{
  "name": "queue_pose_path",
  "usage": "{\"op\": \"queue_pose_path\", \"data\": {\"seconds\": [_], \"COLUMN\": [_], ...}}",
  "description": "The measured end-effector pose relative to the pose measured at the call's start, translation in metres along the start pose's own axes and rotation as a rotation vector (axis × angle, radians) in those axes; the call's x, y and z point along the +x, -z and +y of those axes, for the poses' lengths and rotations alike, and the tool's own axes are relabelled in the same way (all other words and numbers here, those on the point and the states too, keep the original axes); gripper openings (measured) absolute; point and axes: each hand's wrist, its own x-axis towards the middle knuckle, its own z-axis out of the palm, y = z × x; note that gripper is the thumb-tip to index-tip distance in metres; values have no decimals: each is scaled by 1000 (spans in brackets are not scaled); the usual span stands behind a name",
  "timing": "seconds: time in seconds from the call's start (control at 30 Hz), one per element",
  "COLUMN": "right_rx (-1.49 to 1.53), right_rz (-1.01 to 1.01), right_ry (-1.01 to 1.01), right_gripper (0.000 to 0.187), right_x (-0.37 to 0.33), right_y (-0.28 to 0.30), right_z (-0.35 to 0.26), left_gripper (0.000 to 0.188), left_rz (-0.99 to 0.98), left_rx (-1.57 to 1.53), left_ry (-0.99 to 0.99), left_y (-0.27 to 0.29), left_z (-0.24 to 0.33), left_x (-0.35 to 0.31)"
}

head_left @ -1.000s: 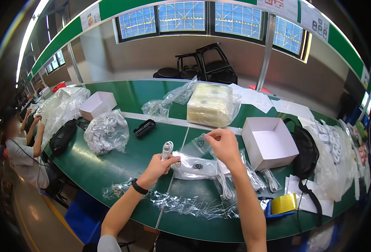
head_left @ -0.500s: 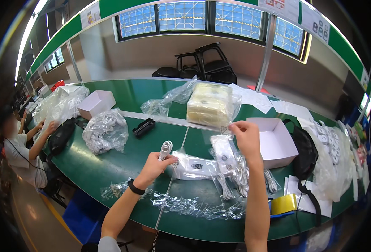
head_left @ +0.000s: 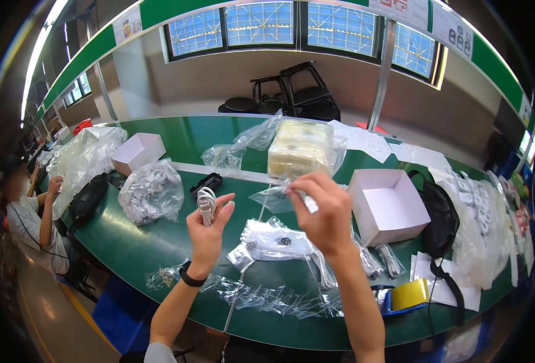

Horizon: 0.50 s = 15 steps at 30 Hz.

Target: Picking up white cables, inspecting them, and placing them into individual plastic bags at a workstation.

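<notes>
A coiled white cable (head_left: 206, 202) with a plug at its end rests in my left hand (head_left: 205, 239), held against the fingers while the thumb stands apart. Between thumb and fingertips, my right hand (head_left: 326, 212) pinches the edge of a clear plastic bag (head_left: 270, 198), which hangs out to the left. Below both hands, white items in clear bags (head_left: 279, 241) lie on the green table (head_left: 176, 242). Bagged white cables (head_left: 391, 261) sit to the right, partly hidden by my right arm. Closer to me spreads a row of loose silvery wire ties (head_left: 261, 297).
A bag stack (head_left: 303, 148) stands behind, with an open white box (head_left: 391, 206) beside it. A dark handheld tool (head_left: 207, 183), a bag of white parts (head_left: 151, 192) and another box (head_left: 138, 152) lie left. Yellow tape (head_left: 409, 294) is near right. A co-worker (head_left: 34, 224) sits far left.
My left hand has moved left and up with the cable. My right hand has come left and lower, drawing the clear bag away from the stack.
</notes>
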Motion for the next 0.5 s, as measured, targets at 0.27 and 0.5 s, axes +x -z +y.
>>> {"op": "queue_pose_path", "data": {"seconds": [0.27,0.5], "right_rx": [-1,99], "right_rz": [-92,-210], "right_ry": [367,306], "right_gripper": [18,23], "right_x": [-9,-15], "right_y": [-19,-28], "right_z": [-20,-20], "left_gripper": [21,17], "left_rz": [-353,-228], "left_rx": [-270,-345], "left_ry": [160,372], "left_y": [-3,-8], "left_z": [10,15], "left_x": [11,9]}}
